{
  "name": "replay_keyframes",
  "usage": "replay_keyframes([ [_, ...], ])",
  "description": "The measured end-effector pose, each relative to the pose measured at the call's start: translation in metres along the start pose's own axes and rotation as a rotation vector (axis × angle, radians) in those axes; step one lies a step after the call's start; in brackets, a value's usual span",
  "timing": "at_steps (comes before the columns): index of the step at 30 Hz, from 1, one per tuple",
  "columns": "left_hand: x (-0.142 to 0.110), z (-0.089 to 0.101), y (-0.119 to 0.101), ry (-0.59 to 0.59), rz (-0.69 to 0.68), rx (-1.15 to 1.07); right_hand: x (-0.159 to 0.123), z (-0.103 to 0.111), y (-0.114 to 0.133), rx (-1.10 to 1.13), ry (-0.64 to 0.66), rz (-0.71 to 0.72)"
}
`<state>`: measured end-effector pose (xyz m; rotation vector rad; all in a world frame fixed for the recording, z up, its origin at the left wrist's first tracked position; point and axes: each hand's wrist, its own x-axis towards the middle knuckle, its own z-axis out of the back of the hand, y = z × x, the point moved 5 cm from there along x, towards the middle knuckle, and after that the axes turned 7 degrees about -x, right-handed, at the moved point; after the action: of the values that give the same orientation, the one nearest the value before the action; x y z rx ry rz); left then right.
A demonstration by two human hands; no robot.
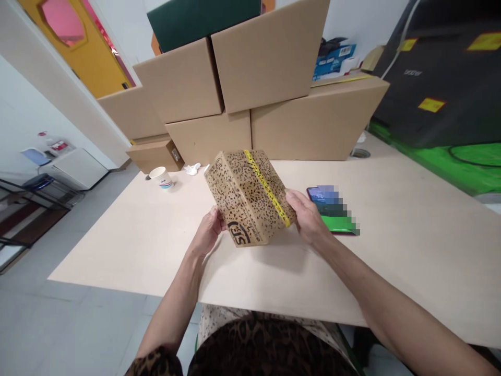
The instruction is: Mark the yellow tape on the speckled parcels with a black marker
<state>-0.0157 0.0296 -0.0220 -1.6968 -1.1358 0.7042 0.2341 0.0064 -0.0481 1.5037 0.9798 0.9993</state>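
A small brown cardboard box (245, 196) printed with black specks and sealed with a strip of yellow tape is held tilted above the pale table (129, 245). My left hand (210, 230) grips its lower left edge, fingers curled against the side. At the box's right side my right hand (307, 216) clasps the taped edge. Both hands are closed on the box, which hangs a little above the tabletop.
A phone (332, 209) lies on the table just right of my right hand. A paper cup (162, 177) and a crumpled tissue (192, 168) sit at the far left. Large stacked cardboard boxes (270, 68) line the table's back edge. A black and green machine (442, 89) stands at right.
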Motion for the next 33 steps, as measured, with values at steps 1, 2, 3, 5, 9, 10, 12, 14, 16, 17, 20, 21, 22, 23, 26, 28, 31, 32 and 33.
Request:
replay_keyframes([
  [1,-0.001,-0.003,-0.001,0.025,-0.011,0.001,0.001,0.0,-0.002,0.045,0.013,-0.033],
  [2,-0.001,-0.006,-0.002,0.048,-0.022,0.001,0.002,0.0,-0.004,0.08,0.009,-0.068],
  [3,-0.002,-0.009,-0.002,0.07,-0.033,-0.001,0.003,0.0,-0.005,0.103,-0.008,-0.097],
  [5,-0.003,-0.013,-0.003,0.111,-0.051,-0.008,0.003,0.001,-0.008,0.112,-0.036,-0.135],
  [9,-0.003,-0.015,-0.003,0.154,-0.103,0.074,0.002,-0.005,-0.021,0.069,0.036,-0.259],
  [10,-0.003,-0.014,-0.003,0.152,-0.112,0.109,0.001,-0.008,-0.023,0.052,0.077,-0.268],
  [12,-0.001,-0.012,-0.001,0.134,-0.107,0.157,-0.001,-0.012,-0.023,0.011,0.123,-0.229],
  [14,0.002,-0.01,0.003,0.103,-0.089,0.176,-0.001,-0.009,-0.017,-0.024,0.073,-0.154],
  [16,0.004,-0.008,0.009,0.071,-0.06,0.186,-0.003,-0.005,-0.01,-0.003,0.004,-0.122],
  [17,0.005,-0.008,0.012,0.062,-0.044,0.186,-0.004,-0.005,-0.006,0.034,-0.003,-0.124],
  [20,0.006,-0.01,0.016,0.095,-0.036,0.165,-0.01,-0.012,0.008,0.174,0.115,-0.125],
  [21,0.005,-0.011,0.014,0.114,-0.056,0.16,-0.012,-0.016,0.014,0.213,0.175,-0.112],
  [22,0.004,-0.011,0.012,0.125,-0.085,0.161,-0.015,-0.02,0.019,0.248,0.229,-0.099],
  [23,0.002,-0.011,0.008,0.127,-0.115,0.164,-0.017,-0.023,0.023,0.281,0.271,-0.093],
  [26,-0.002,-0.007,-0.001,0.086,-0.162,0.128,-0.02,-0.028,0.027,0.345,0.322,-0.135],
  [28,-0.002,-0.002,-0.002,0.012,-0.16,0.031,-0.019,-0.026,0.024,0.341,0.283,-0.162],
  [31,0.001,0.01,0.002,-0.177,-0.116,-0.182,-0.014,-0.019,0.024,0.307,0.164,-0.119],
  [32,0.002,0.013,0.005,-0.224,-0.091,-0.25,-0.014,-0.016,0.026,0.298,0.13,-0.09],
  [33,0.004,0.015,0.008,-0.245,-0.057,-0.307,-0.014,-0.013,0.029,0.287,0.107,-0.061],
])
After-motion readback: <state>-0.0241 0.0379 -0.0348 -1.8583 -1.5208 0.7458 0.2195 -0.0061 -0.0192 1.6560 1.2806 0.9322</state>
